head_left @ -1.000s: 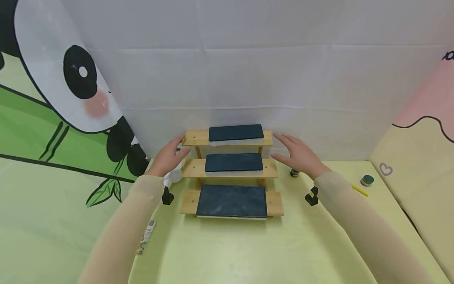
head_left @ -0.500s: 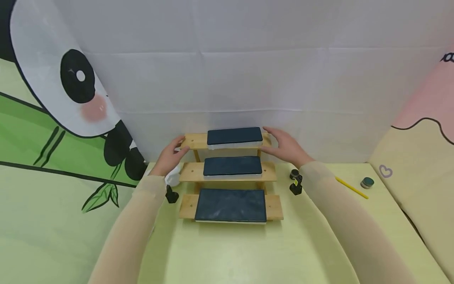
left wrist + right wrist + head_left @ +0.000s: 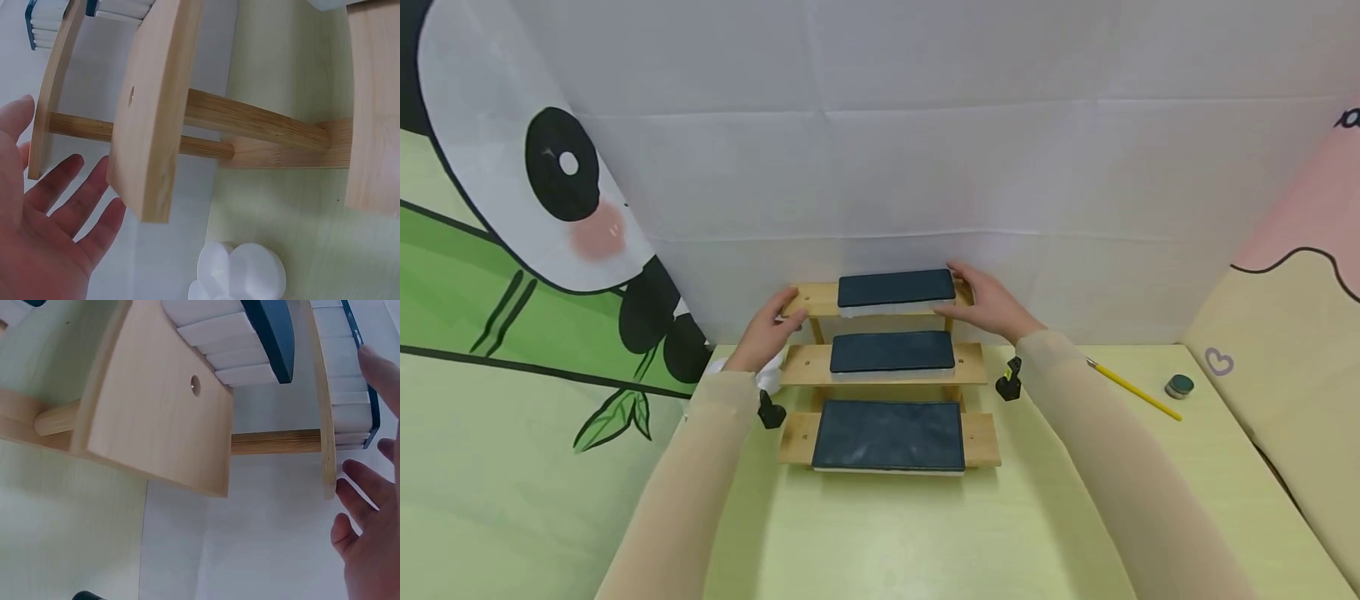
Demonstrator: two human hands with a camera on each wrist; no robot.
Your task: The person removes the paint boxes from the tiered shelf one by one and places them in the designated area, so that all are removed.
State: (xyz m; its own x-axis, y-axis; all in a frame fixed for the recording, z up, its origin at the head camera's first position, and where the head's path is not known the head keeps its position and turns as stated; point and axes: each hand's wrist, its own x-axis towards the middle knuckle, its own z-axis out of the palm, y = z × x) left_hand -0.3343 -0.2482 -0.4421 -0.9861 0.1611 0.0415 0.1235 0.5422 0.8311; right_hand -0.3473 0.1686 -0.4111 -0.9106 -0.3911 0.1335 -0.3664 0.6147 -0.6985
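We flank top shelf (image 3: 817, 300): left hand (image 3: 764, 335) at its left end, right hand (image 3: 992, 308) at its right end near dark-topped block (image 3: 896, 287), both spread wide

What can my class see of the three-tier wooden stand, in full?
The three-tier wooden stand has pale plank shelves stepping up toward the back on round posts. It stands upright on the light green table. Each shelf carries one blue-topped slab, and small round marks show on the bare ends. The left grip is at the top shelf's left end, the right grip at its right; whether either touches is unclear.
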